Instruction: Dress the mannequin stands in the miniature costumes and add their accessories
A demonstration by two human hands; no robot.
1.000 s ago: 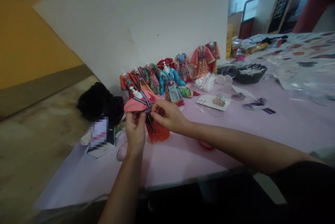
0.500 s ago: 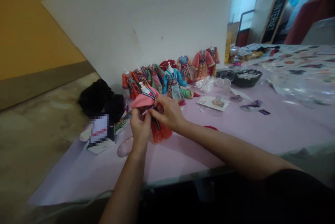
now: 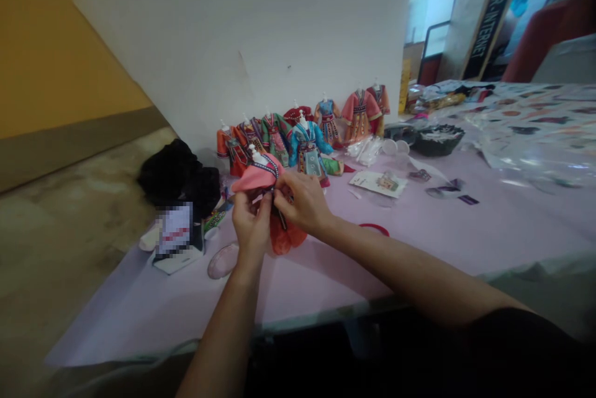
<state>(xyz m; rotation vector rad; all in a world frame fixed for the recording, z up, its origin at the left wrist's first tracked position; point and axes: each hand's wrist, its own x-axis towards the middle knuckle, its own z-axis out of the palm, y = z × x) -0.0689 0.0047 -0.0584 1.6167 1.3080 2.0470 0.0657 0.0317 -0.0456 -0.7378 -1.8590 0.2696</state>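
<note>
Between left hand (image 3: 251,221) and right hand (image 3: 307,204), over the surface (image 3: 442,239), a doll (image 3: 254,179). Behind it, a row of dolls (image 3: 308,148) before a board (image 3: 279,25). Left, a bundle (image 3: 170,171); right, a bowl (image 3: 438,141). Nearer than the bowl, a card (image 3: 370,182).

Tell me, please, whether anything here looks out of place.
A green piece with a red tip lies down beside the blue-dressed figure, odd because the dressed figures around it stand upright. The pink-topped figure tilts, but the left hand and right hand are on it. I see no clear spill.
</note>
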